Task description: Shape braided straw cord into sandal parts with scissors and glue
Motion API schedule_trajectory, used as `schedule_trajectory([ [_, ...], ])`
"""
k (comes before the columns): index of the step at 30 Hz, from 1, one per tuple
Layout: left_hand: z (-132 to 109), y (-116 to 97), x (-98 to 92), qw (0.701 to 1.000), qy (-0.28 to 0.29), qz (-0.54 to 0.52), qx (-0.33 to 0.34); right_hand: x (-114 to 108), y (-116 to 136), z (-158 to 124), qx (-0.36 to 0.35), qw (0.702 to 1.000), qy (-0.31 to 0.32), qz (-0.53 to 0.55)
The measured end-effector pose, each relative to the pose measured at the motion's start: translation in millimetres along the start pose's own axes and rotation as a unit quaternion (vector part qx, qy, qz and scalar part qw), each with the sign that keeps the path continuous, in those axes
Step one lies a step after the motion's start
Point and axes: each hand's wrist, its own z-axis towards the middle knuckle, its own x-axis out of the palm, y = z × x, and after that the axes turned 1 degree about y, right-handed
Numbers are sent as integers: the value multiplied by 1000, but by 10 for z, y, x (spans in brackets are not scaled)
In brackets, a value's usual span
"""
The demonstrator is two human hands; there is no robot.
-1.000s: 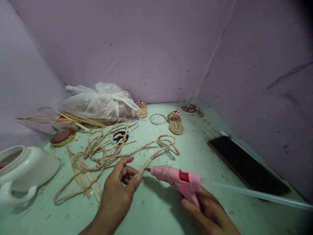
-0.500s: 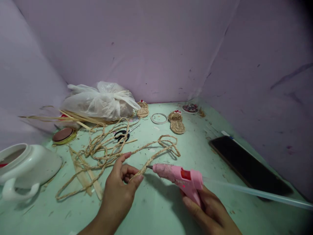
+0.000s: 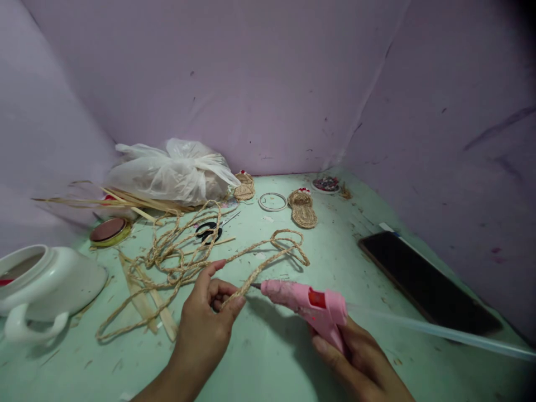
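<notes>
Between thumb and fingers, my left hand [image 3: 211,312] pinches the end of a braided straw cord [image 3: 272,261]; its index finger is raised. The cord loops to the right and runs back left into a loose tangle. Wrapped round the handle of a pink glue gun [image 3: 305,301], my right hand [image 3: 360,357] is closed. The gun's dark nozzle points left, at the cord just above my left thumb. A long clear glue stick [image 3: 452,333] sticks out of the gun's back.
Black-handled scissors [image 3: 209,231] lie behind the tangle. Farther back are a plastic bag [image 3: 176,173], a white ring [image 3: 260,202], two woven slipper shapes [image 3: 304,215] [image 3: 244,188] and a bead dish [image 3: 325,185]. A white pot [image 3: 71,279] stands left, a dark phone [image 3: 427,285] lies right.
The glue gun has shifted very slightly to the left along the cord. Both hands keep their hold and are otherwise almost still.
</notes>
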Motion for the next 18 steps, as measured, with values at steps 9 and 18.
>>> schedule_trajectory([
  [9, -86, 49, -48, 972, 39, 207, 100, -28, 104, 54, 6, 999, 19, 29],
  [18, -174, -13, -138, 886, 87, 428, 153, -121, 183, 68, 29, 997, 42, 62],
])
